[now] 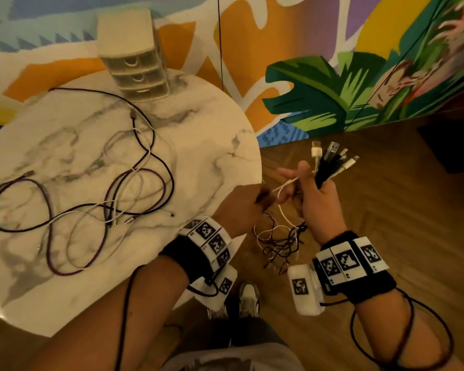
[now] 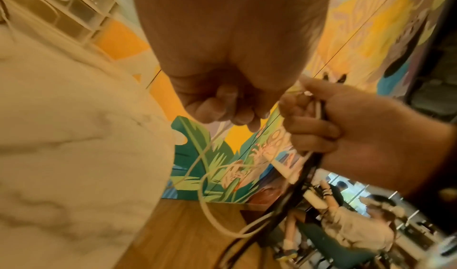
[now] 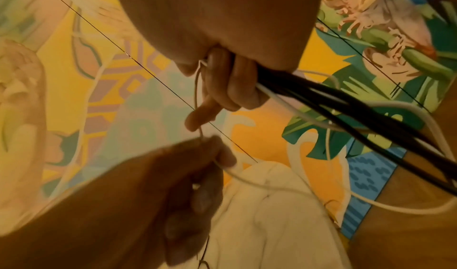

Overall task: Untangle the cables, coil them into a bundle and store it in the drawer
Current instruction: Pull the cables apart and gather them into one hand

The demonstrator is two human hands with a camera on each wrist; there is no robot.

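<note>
Off the table's right edge, my right hand (image 1: 310, 192) grips a bunch of black and white cables (image 3: 321, 97), whose plugs (image 1: 330, 156) stick up above the fist. Just left of it, my left hand (image 1: 261, 198) pinches a thin white cable (image 1: 285, 183) that runs across to the right hand. Both hands show curled fingers in the wrist views: left hand (image 2: 227, 107), right hand (image 3: 227, 85). The free lengths hang below the hands in a loose tangle (image 1: 279, 242). More purple, black and white cables (image 1: 91, 188) lie tangled on the round marble table (image 1: 212, 124). A small cream drawer unit (image 1: 134, 54) stands at the table's far edge, drawers closed.
A painted mural wall (image 1: 332, 89) rises behind the table. Wooden floor (image 1: 386, 196) spreads to the right and below the hands. My shoes (image 1: 248, 298) are under the hanging cables. Wires from the wrist cameras loop along both forearms.
</note>
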